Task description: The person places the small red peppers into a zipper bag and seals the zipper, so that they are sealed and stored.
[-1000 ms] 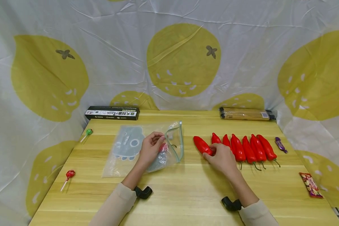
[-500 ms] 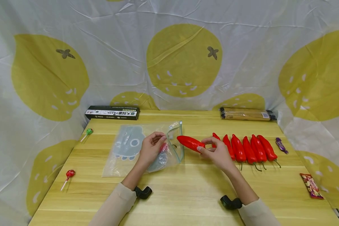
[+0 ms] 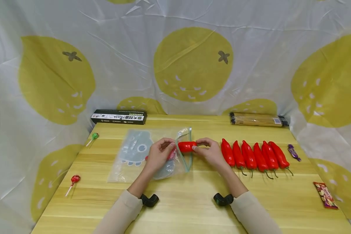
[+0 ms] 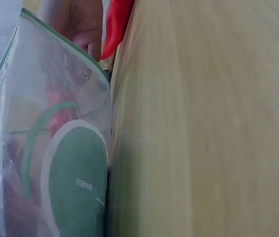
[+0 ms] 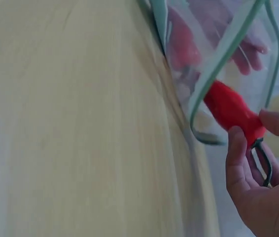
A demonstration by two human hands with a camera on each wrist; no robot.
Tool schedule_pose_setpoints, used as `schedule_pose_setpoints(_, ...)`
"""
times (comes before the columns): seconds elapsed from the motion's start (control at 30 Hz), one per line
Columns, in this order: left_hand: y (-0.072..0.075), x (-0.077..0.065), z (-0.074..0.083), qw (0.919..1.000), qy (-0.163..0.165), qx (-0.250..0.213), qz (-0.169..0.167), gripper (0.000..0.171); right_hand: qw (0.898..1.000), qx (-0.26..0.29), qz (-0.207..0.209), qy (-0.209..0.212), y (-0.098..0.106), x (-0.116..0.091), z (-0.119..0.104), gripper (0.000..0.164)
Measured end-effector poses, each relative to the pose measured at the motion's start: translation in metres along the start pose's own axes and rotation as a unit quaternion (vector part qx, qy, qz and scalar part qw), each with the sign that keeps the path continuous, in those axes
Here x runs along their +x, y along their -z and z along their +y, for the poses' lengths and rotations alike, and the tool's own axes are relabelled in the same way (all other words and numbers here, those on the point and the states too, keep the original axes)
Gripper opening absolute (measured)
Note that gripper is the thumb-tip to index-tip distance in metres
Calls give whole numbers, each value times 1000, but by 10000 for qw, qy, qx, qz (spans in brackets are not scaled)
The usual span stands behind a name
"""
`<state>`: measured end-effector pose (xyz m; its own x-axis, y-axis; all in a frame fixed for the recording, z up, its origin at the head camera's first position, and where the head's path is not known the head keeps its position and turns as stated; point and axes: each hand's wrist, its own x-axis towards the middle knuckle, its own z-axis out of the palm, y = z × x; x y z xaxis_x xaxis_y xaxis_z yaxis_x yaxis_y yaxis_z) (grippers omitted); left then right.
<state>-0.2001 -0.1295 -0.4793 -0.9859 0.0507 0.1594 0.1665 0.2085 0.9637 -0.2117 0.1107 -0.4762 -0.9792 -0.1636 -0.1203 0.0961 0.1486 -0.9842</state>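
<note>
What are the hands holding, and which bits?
The right hand pinches a red pepper by its stem end; the left hand holds the bag near its open mouth.

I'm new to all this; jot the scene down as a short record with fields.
Left grip: left hand pinches the clear plastic zip bag near its mouth
Right grip: right hand holds a glossy red pepper by its stem end
Pepper: front end inside the bag's open mouth, stem outside
Inside bag: another red shape, blurred
Row at right: six glossy red peppers
Left side: green-headed lollipop, red-headed lollipop
Back: black printed cardboard box, brown wrapped bundle
</note>
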Motion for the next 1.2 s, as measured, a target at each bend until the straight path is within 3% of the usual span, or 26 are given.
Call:
schedule_pose_setpoints(0.17,-4,-1,0,10000,-61,-19,-33,18,9993,348,-41,-94,-16,7,1,32)
schedule_pose_setpoints(0.37,-4,-1,1,9996,-24,-279,-19,20,9938,1056,-302,-155,-27,11,0,42)
schedule_pose_setpoints(0.53,-1,0,2,9985,133,-535,-31,21,9919,1174,-291,-396,-18,3,-4,46)
schedule_pose_setpoints(0.7,0,2,-5,9979,-13,-648,-10,23,9913,1171,-230,-548,-4,-7,-10,48)
schedule_pose_setpoints(0.97,1,2,-5,9977,5,-676,12,23,9819,1551,-630,-883,3,-11,-2,54)
schedule_pose_setpoints(1.07,1,0,-2,9974,35,-714,-40,22,9775,1776,-709,-886,2,-9,3,57)
schedule_pose_setpoints(1.2,2,-6,15,9980,-37,-607,-148,19,9750,1931,-763,-792,0,-9,5,62)
